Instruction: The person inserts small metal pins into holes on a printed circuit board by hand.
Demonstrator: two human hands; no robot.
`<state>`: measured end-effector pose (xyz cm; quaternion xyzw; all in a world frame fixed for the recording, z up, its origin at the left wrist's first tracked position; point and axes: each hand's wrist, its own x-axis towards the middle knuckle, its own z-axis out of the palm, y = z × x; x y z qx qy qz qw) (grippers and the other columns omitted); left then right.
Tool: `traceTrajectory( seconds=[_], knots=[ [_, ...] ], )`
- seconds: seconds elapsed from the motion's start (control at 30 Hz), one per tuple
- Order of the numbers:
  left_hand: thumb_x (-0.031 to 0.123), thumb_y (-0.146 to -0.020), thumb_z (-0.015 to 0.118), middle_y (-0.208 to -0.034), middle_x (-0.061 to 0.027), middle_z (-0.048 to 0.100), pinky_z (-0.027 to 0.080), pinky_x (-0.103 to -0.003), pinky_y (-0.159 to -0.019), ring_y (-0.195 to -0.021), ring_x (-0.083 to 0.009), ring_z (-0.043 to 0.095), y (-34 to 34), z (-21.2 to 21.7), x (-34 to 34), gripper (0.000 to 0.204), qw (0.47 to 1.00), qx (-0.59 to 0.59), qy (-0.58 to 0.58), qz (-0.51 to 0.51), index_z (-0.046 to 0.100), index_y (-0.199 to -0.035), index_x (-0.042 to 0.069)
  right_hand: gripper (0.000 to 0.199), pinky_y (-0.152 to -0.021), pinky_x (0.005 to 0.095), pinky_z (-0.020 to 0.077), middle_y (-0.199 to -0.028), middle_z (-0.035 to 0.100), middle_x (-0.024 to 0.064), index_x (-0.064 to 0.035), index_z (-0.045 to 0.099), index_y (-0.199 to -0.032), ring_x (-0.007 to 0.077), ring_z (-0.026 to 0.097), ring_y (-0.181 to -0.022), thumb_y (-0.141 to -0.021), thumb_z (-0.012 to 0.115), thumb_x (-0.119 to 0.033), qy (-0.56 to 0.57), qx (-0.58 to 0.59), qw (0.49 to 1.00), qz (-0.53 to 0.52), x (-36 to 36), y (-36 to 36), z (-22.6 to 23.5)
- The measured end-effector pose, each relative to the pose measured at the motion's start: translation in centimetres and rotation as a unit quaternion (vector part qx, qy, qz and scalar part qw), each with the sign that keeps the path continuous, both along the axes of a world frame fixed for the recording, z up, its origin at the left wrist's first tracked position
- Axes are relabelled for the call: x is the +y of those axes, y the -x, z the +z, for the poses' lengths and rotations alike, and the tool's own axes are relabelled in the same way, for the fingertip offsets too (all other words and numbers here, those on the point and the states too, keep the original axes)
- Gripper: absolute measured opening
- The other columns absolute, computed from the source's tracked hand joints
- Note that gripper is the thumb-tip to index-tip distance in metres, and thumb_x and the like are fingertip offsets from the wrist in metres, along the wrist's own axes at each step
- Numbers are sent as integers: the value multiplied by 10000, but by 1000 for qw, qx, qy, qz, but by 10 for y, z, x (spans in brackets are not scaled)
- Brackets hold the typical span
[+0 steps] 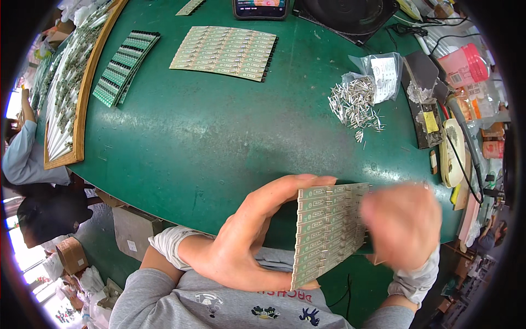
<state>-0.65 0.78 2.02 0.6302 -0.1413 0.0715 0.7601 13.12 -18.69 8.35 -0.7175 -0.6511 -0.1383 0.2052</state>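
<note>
My left hand [236,244] grips a circuit board panel [327,233] by its left side, the thumb and fingers at opposite edges. The panel stands tilted above the table's near edge, its pale printed face showing rows of small metal parts. At its right edge is my right hand [404,225], smeared by motion; its fingers and anything in them cannot be made out. Beyond it, a heap of small silvery cylindrical parts with leads [356,104] spills from a clear plastic bag [386,77] onto the green table.
Another board panel [224,52] lies at the far middle, with stacked green boards [125,68] to its left. A wooden-framed tray [81,126] holds white tubes. A phone [261,10] and black round-topped device [348,16] sit far back; a soldering iron's cable [475,159] runs at right. Another person [49,214] sits left.
</note>
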Motion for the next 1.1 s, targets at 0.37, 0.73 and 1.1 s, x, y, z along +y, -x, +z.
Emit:
traceTrajectory(
  seconds=[0.37,0.73,1.1],
  knots=[
    [92,-646,884,-1435,-251,393,326,-398,-1097,-1325,-312,427,2,-13,-15,1028,991,-2,127,50,242,-1436,-54,168,-567,308,478,-788,509,57,-39,571,-837,194,557,-739,-685,629,-80,205,-142,966,-70,20,-44,-8],
    [111,-667,872,-1428,-257,405,337,-403,-1090,-1322,-325,437,5,-9,-12,998,991,15,120,62,252,-1431,-61,244,-572,323,513,-849,629,109,4,635,-867,262,630,-717,-628,670,35,40,8,997,-65,18,-34,-2],
    [5,-595,902,-1468,-331,265,417,-475,-1057,-1330,-367,404,1,-1,-3,1218,1000,6,24,14,52,-1468,35,258,-590,301,520,-872,662,88,-33,717,-853,222,636,-697,-600,755,-2,-32,354,934,42,9,15,9]
  ],
)
